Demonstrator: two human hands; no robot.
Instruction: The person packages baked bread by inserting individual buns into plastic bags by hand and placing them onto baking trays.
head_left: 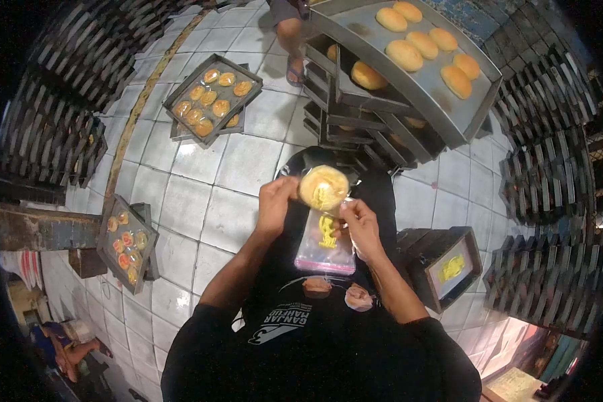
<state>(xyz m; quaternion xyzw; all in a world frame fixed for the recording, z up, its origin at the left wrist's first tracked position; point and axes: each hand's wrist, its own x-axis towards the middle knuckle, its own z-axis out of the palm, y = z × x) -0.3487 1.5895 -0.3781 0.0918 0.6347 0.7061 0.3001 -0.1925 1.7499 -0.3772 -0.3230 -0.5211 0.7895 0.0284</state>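
Above my lap, a round golden bun [323, 187] sits in a clear plastic bag with yellow print on it. My left hand [275, 203] is closed on the left edge of the bagged bun. On the other side, my right hand [360, 226] pinches the bag's lower right edge between thumb and fingers. Just below lies a stack of clear plastic bags [325, 251] with the same yellow print and a pink edge, resting on my lap. The exact grip of the left fingertips is partly hidden.
Upper right, a metal tray [442, 74] of unwrapped buns tops a pile of trays. Trays of wrapped buns stand on the tiled floor at upper left [211, 104] and left [127, 244]. A box [442, 268] stands right. Another person's leg [289, 40] shows at the top.
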